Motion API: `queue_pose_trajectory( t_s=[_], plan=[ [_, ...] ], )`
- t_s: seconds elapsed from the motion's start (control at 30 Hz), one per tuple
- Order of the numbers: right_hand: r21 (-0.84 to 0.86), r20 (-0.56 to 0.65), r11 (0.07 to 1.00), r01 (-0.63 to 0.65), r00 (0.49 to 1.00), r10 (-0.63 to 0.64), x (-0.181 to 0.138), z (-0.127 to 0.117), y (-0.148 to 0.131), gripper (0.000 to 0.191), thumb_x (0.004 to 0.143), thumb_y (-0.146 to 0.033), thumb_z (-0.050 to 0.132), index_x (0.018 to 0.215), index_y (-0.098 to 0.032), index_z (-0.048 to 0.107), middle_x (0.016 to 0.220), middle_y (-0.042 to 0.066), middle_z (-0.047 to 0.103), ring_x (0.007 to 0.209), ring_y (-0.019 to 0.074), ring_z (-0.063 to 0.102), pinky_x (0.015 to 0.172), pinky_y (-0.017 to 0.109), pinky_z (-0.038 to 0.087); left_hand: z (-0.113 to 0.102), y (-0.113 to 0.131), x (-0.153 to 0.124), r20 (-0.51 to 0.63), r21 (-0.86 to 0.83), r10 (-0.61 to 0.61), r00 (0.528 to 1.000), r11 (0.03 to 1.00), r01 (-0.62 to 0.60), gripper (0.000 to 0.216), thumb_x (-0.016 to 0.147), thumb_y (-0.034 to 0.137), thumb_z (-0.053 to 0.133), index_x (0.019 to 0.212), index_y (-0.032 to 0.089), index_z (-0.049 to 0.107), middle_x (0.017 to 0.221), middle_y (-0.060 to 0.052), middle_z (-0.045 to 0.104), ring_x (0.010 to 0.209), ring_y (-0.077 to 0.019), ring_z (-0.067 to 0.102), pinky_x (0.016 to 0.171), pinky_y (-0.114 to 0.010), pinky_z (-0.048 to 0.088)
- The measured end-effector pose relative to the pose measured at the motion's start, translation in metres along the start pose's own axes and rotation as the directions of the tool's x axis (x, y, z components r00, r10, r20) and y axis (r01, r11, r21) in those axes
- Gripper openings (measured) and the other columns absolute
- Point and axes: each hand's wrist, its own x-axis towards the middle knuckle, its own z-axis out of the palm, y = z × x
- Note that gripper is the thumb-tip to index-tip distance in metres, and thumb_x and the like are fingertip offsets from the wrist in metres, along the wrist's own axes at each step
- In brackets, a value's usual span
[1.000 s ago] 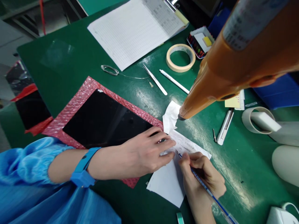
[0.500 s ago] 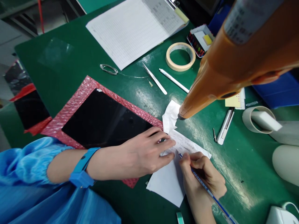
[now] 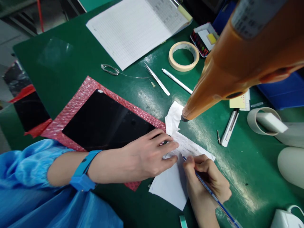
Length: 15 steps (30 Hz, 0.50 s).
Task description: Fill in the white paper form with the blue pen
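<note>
My left hand (image 3: 147, 155) lies flat with its fingers pressing down a white paper slip (image 3: 171, 185) at the near edge of the green table (image 3: 71, 60). My right hand (image 3: 206, 182) grips a blue pen (image 3: 213, 196), its tip touching the slip just right of my left fingertips. A black tablet (image 3: 106, 122) rests on a pink bubble-wrap bag (image 3: 80, 98) under my left wrist. A blue wrist strap (image 3: 83, 175) circles my left forearm.
An orange hanging tool (image 3: 232, 63) points down near a crumpled white wipe (image 3: 173, 117). Farther back lie a ruled sheet (image 3: 133, 28), a tape roll (image 3: 183, 56), tweezers (image 3: 156, 79), a white pen (image 3: 177, 81) and a wire loop (image 3: 109, 69). A white tape roll (image 3: 262, 122) sits at right.
</note>
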Motion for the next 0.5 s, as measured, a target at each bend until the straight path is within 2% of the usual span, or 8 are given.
queue_pose_trajectory(
  t_s=[0.23,0.43,0.5],
  plan=[
    [0.074,0.072,0.997,0.023,0.997,-0.029,-0.0011,-0.0009,-0.0006,0.044,0.098,-0.006,0.079,0.075,-0.024,0.046,0.068,-0.009,0.060,0.051,0.0052,0.047,0.047,0.019,0.037,0.0037,0.0014,-0.0005,-0.028,-0.005,-0.005,1.000,1.000,0.005,0.029,0.109,0.010,0.051,0.118,0.016,0.079,0.127,-0.012,0.076,0.112,-0.0293,0.068,0.096,-0.045,0.055],
    [0.068,0.027,0.997,-0.037,0.999,0.035,-0.0042,0.0050,-0.0048,0.043,0.098,-0.008,0.078,0.073,-0.024,0.047,0.069,-0.009,0.061,0.054,0.0058,0.048,0.053,0.020,0.042,0.0086,0.0033,-0.0013,-0.100,0.006,-0.024,0.995,1.000,0.024,0.020,0.111,0.015,0.060,0.111,0.015,0.080,0.125,-0.013,0.077,0.110,-0.0280,0.067,0.100,-0.044,0.054],
    [0.055,0.021,0.998,-0.041,0.999,0.040,-0.0040,0.0052,-0.0053,0.043,0.098,-0.009,0.078,0.073,-0.024,0.047,0.069,-0.009,0.061,0.053,0.0061,0.048,0.053,0.020,0.042,0.0079,0.0031,-0.0010,-0.088,0.015,-0.017,0.996,1.000,0.018,0.022,0.110,0.013,0.058,0.111,0.015,0.080,0.125,-0.013,0.076,0.111,-0.0277,0.067,0.100,-0.043,0.054]
  ],
)
